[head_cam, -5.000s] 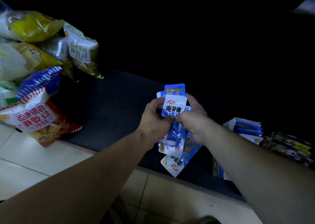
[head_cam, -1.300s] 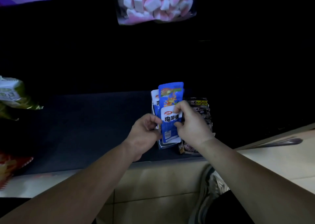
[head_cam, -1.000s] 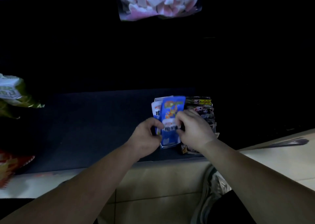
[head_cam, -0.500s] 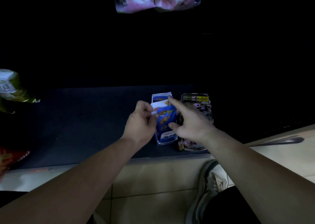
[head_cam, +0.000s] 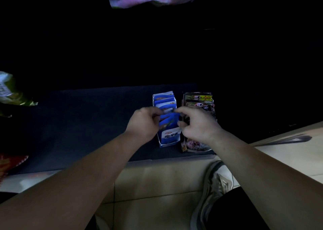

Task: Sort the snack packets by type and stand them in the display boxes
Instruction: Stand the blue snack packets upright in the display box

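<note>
**Blue packets now down in their box**

A second ago you held the blue packets point(head_cam: 168, 119) upright above the shelf; now they sit inside the blue display box point(head_cam: 169, 140), so this batch counts as placed rather than carried. Your left hand point(head_cam: 144, 121) curls against the left side of the row, fingertips pinched on a packet's top edge. Your right hand point(head_cam: 195, 123) reaches in from the other side, thumb and forefinger closed on the same row, the other fingers loosely bent. The motion blur keeps you from seeing exactly which packet each hand grips.

The row leans back unevenly, with one packet lying flatter at the front, so the step in hand looks like straightening, not loading. The dark box point(head_cam: 199, 146) just beside it on the right already holds its own patterned packets point(head_cam: 201, 101), kept apart by type. Mind your right wrist, which hangs over that box and could tip its front packets.
</note>
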A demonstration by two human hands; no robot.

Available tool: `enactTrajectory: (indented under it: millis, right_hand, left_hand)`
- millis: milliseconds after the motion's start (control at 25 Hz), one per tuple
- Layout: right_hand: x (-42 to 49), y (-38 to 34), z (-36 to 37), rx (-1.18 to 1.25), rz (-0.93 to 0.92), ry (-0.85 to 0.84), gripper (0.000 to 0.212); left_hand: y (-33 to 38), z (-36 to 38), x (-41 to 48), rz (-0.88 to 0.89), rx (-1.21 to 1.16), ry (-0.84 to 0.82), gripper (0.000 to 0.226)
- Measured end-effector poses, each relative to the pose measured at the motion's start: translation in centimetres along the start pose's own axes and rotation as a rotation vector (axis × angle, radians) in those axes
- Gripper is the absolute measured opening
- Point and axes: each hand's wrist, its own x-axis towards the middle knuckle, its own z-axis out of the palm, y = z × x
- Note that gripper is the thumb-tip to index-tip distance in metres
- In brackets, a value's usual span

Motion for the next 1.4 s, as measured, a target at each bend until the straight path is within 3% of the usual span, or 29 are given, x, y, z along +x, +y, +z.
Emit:
enactTrajectory:
  millis: [200, 320, 440, 600, 680, 760, 840, 960, 1160, 1400]
  right_hand:
    - [-0.9, 0.1, 0.1, -0.129, -0.146, 0.147, 0.026]
    - [-1.1, -0.5, 0.3, -0.252, -0.212, 0.071, 0.027]
    - [-1.0, -0.6, 1.0, -0.301, -0.198, 0.0, 0.026]
    - [-2.4, 0.0, 1.2, -0.365, -0.229, 0.224, 0.027]
    - [-4.1, 0.2, 1.6, -0.367, -0.219, 0.26, 0.02]
    - [-6.2, 0.6, 2.6, -0.298, -0.162, 0.192, 0.024]
    - [-7.9, 1.2, 3.8, -0.308, -0.161, 0.127, 0.024]
    - [-8.9, 2.0, 3.8, -0.36, -0.207, 0.079, 0.042]
    - [-8.9, 2.5, 3.0, -0.13, -0.067, -0.06, 0.08]
    - [-8.4, 1.9, 2.1, -0.103, -0.016, -0.112, 0.083]
  left_hand:
    - [-0.4, -0.9, -0.4, -0.036, -0.036, 0.021, 0.022]
    - [0.2, -0.9, -1.6, 0.016, -0.195, 0.051, 0.021]
    - [-1.0, 0.2, -3.2, -0.017, -0.204, 0.067, 0.014]
    - [-3.1, 2.2, -4.7, -0.131, -0.232, 0.143, 0.017]
    - [-3.3, 3.8, -5.3, -0.072, -0.203, 0.082, 0.013]
    - [-3.6, 5.3, -5.7, 0.02, -0.151, 0.07, 0.005]
    - [-4.1, 5.9, -5.7, 0.076, -0.117, 0.066, 0.01]
    - [-4.6, 6.3, -5.9, 0.113, -0.069, -0.001, 0.025]
    - [-5.0, 5.9, -6.2, 0.092, -0.042, -0.091, 0.033]
    - [-5.6, 3.8, -7.9, 0.002, 0.03, -0.189, 0.044]
